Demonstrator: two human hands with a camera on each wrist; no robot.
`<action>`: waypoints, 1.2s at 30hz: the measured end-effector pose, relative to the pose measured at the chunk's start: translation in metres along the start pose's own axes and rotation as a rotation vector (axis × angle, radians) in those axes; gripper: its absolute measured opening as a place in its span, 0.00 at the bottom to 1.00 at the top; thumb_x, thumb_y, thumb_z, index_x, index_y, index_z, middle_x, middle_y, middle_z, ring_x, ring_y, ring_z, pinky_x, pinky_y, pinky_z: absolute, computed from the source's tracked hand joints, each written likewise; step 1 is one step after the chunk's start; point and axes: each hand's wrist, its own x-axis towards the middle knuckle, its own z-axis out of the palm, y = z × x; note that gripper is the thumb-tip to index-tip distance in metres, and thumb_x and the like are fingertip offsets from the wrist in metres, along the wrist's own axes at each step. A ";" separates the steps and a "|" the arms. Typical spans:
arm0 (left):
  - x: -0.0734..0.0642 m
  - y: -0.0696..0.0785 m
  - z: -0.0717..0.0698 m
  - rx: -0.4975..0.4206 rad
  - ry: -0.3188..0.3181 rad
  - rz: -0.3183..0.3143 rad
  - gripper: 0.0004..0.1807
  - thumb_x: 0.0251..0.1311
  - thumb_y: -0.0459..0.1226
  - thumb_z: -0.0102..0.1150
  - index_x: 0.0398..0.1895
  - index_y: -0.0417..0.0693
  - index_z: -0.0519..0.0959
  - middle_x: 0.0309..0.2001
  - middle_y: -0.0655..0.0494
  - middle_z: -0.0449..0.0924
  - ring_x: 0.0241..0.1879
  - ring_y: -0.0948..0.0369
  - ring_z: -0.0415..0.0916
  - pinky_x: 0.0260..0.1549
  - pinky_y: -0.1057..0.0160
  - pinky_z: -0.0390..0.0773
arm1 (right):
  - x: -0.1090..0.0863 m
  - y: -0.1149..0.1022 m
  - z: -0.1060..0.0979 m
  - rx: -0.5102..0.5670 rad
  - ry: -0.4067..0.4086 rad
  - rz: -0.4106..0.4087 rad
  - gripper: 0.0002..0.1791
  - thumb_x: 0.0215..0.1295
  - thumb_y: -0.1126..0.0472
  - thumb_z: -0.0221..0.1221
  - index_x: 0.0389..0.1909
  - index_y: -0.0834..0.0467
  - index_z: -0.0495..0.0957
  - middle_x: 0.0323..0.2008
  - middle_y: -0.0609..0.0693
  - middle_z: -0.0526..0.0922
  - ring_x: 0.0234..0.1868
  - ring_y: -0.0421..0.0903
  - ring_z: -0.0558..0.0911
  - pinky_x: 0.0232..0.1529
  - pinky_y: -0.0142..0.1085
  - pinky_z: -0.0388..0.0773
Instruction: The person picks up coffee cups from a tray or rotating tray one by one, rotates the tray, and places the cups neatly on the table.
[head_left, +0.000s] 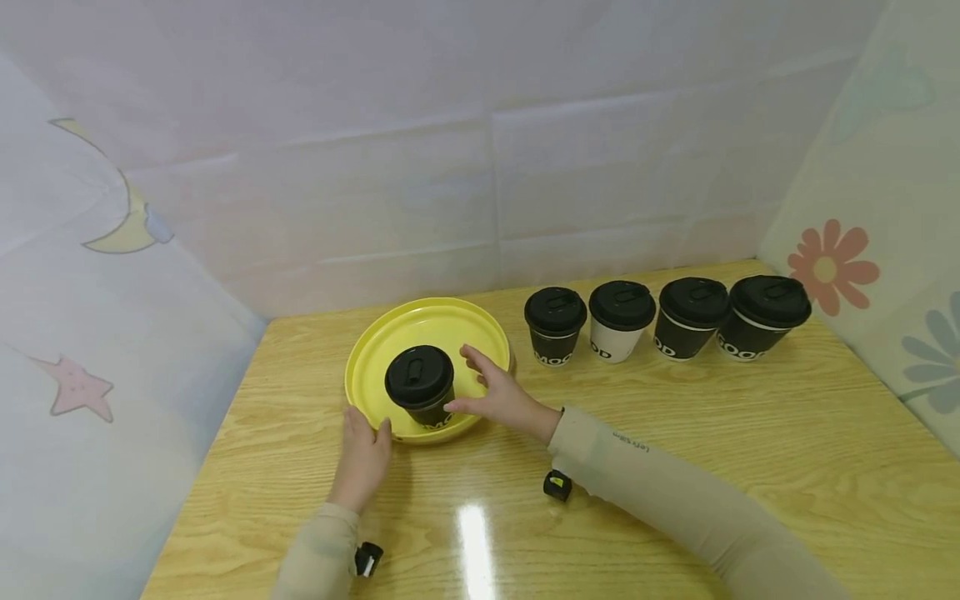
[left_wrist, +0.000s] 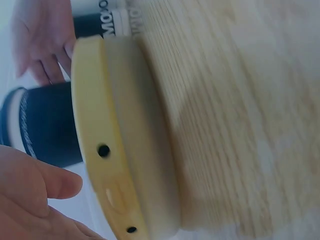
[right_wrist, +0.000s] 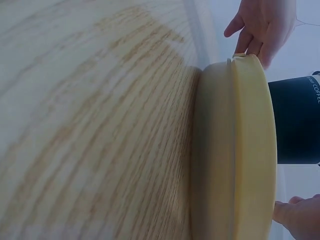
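Note:
A round yellow tray with a raised rim sits on the wooden table. One black lidded paper coffee cup stands upright on it, toward the front. My left hand touches the tray's front-left rim with relaxed fingers, its thumb apart from the cup in the left wrist view. My right hand is over the tray's right side, fingers spread around the cup's right side and gripping nothing. Its thumb tip is close to the cup; whether they touch I cannot tell. Most of this hand is cut off in the right wrist view.
Several lidded coffee cups stand in a row at the back right: a small black one, a white one, then black ones. Fabric walls enclose the table behind and at both sides.

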 end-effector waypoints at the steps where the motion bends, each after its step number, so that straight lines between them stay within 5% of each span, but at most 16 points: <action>1: 0.003 -0.002 -0.001 -0.004 -0.004 -0.004 0.39 0.76 0.39 0.34 0.67 0.16 0.27 0.69 0.20 0.22 0.70 0.33 0.24 0.68 0.40 0.34 | 0.000 0.000 0.000 0.000 0.000 0.002 0.50 0.61 0.63 0.66 0.76 0.65 0.44 0.75 0.63 0.49 0.74 0.58 0.51 0.71 0.52 0.52; 11: 0.013 -0.006 -0.004 -0.006 -0.040 -0.022 0.40 0.75 0.38 0.35 0.68 0.18 0.26 0.70 0.22 0.21 0.71 0.35 0.23 0.69 0.41 0.33 | -0.002 -0.001 0.002 -0.001 0.012 0.014 0.51 0.60 0.64 0.67 0.75 0.68 0.44 0.75 0.62 0.49 0.74 0.58 0.52 0.70 0.51 0.53; 28: -0.024 0.011 0.015 0.033 -0.057 -0.035 0.44 0.75 0.45 0.40 0.69 0.19 0.29 0.70 0.22 0.23 0.71 0.33 0.28 0.67 0.37 0.40 | -0.005 -0.002 0.000 0.031 0.088 0.026 0.52 0.61 0.63 0.67 0.76 0.64 0.41 0.75 0.61 0.47 0.75 0.55 0.48 0.71 0.53 0.51; 36: -0.018 0.011 0.009 -0.026 -0.038 -0.038 0.45 0.76 0.46 0.36 0.68 0.20 0.24 0.69 0.22 0.19 0.71 0.34 0.23 0.68 0.39 0.35 | -0.003 -0.002 0.001 0.018 0.146 0.036 0.52 0.59 0.63 0.68 0.76 0.63 0.44 0.75 0.59 0.51 0.75 0.54 0.51 0.71 0.53 0.53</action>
